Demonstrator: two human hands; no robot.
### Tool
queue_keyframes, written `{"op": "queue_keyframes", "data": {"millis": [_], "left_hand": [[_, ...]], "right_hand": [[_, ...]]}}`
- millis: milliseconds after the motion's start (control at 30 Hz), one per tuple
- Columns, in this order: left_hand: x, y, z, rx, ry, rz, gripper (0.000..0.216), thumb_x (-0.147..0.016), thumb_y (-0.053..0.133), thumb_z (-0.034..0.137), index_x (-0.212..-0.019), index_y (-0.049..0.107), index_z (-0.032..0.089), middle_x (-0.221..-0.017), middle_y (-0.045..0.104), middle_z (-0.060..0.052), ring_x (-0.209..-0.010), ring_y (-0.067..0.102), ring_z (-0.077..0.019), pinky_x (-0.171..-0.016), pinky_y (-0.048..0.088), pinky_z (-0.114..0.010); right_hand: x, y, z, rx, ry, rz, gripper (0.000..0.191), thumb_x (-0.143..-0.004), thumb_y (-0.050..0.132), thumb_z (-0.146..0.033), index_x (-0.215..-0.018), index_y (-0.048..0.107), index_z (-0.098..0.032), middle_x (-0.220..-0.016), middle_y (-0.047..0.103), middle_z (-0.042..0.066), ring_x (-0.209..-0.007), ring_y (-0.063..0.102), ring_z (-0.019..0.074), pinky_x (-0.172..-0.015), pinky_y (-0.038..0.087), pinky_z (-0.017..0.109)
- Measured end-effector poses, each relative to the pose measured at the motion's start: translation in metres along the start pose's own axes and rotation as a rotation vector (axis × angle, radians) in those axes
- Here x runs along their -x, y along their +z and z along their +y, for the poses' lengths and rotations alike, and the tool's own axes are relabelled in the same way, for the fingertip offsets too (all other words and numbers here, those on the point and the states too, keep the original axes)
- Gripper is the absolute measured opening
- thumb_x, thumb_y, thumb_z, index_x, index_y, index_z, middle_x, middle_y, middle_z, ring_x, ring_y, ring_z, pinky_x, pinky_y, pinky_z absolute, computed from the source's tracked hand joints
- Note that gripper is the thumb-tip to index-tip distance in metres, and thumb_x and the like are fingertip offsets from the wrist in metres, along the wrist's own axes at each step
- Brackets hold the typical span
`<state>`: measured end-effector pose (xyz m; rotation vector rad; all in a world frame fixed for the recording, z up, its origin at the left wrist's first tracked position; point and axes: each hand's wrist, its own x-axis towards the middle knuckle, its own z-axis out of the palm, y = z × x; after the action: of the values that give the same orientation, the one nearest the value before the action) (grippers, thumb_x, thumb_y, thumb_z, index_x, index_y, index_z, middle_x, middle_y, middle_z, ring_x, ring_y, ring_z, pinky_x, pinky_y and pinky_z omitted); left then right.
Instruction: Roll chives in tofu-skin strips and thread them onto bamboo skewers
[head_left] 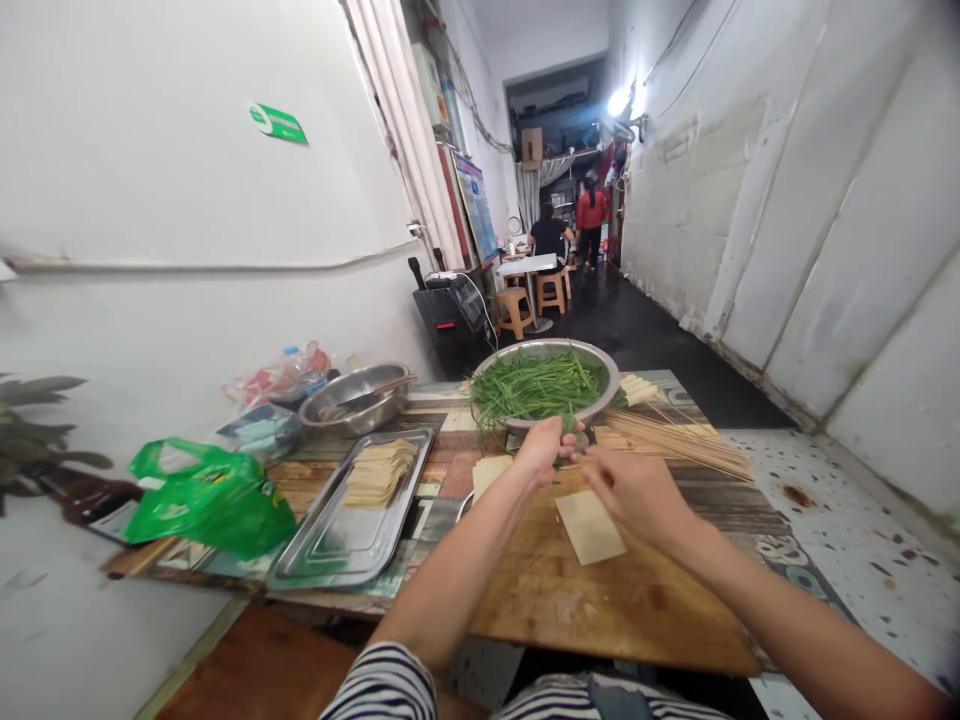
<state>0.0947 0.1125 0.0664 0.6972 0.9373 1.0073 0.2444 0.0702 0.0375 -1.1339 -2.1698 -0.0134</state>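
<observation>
My left hand is closed round a small bunch of green chives at the near rim of the metal bowl heaped with chives. My right hand hovers just to its right over the wooden cutting board, fingers curled; whether it holds anything is hidden. A pale tofu-skin sheet lies flat on the board below my right hand. Another sheet lies at the board's left edge.
A metal tray holds a stack of tofu sheets. Bamboo skewers lie right of the bowl. A second metal bowl, a green plastic bag and packets sit left. Two people stand by stools and a table down the corridor.
</observation>
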Motion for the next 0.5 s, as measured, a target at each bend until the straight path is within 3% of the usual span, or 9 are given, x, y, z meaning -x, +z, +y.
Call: {"op": "queue_keyframes", "data": {"millis": [167, 333, 500], "left_hand": [[0.007, -0.013, -0.02, -0.398, 0.024, -0.168, 0.031, -0.09, 0.053, 0.04, -0.074, 0.052, 0.014, -0.054, 0.04, 0.007, -0.043, 0.035, -0.004, -0.046, 0.037, -0.016], [0.016, -0.019, -0.033, -0.463, -0.037, -0.293, 0.027, -0.086, 0.058, 0.04, -0.079, 0.056, 0.013, -0.063, 0.047, 0.003, -0.048, 0.034, -0.0037, -0.046, 0.034, -0.015], [0.024, -0.034, -0.034, -0.485, -0.089, -0.454, 0.037, -0.078, 0.066, 0.047, -0.085, 0.06, 0.012, -0.072, 0.053, 0.001, -0.051, 0.039, -0.0031, -0.05, 0.038, -0.017]], "right_hand": [[-0.017, -0.004, 0.02, -0.481, 0.28, -0.149, 0.054, -0.079, 0.064, -0.038, -0.128, 0.059, -0.016, -0.095, 0.066, 0.008, -0.064, 0.062, 0.0144, -0.06, 0.053, 0.029], [-0.007, 0.013, 0.016, -0.814, 0.469, -0.27, 0.04, -0.075, 0.067, -0.038, -0.106, 0.071, -0.015, -0.08, 0.071, 0.005, -0.059, 0.062, 0.0137, -0.059, 0.052, 0.027], [0.006, 0.014, 0.013, -0.967, 0.568, -0.317, 0.034, -0.067, 0.075, -0.042, -0.085, 0.074, -0.014, -0.075, 0.073, 0.006, -0.065, 0.065, 0.0161, -0.065, 0.053, 0.029]]}}
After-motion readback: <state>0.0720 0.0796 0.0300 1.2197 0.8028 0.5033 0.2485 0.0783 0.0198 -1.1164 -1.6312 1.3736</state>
